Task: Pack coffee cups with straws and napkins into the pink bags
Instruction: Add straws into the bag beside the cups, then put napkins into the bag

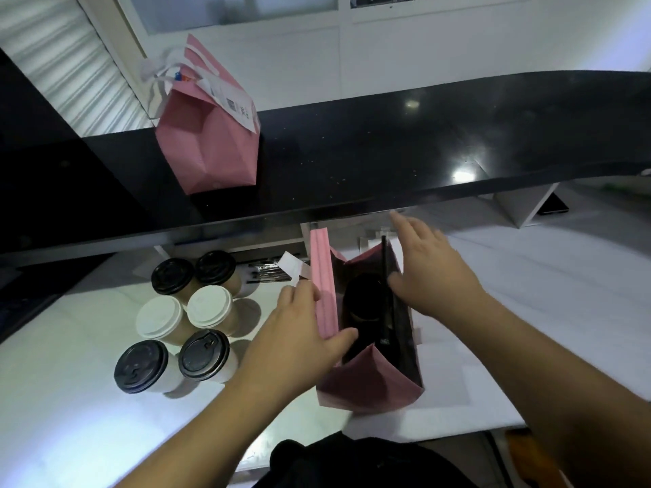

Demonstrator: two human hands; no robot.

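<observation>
Open bag: a pink bag [370,382] stands on the white worktop [70,399] just before the person, mouth up, a dark-lidded cup [363,301] already deep inside.
Left hand: the left hand [299,329] grips the bag's left wall, thumb hooked over the rim, other fingers outside; a white slip, perhaps a napkin or tag [292,267], sticks up just beyond its fingertips, though whether they pinch it cannot be told.
Right hand: the right hand [429,272] lies spread and flat along the bag's right rim, fingers straight, gripping nothing.
Doing it well: probably best to hold both walls apart evenly so the mouth stays square, and to slide straw and napkin down beside the cup rather than on its lid.
Waiting cups: six lidded cups [186,318] cluster left of the bag, near wrapped straws [267,272].
Far counter: a finished pink bag [208,149] sits on the black counter [422,142].
</observation>
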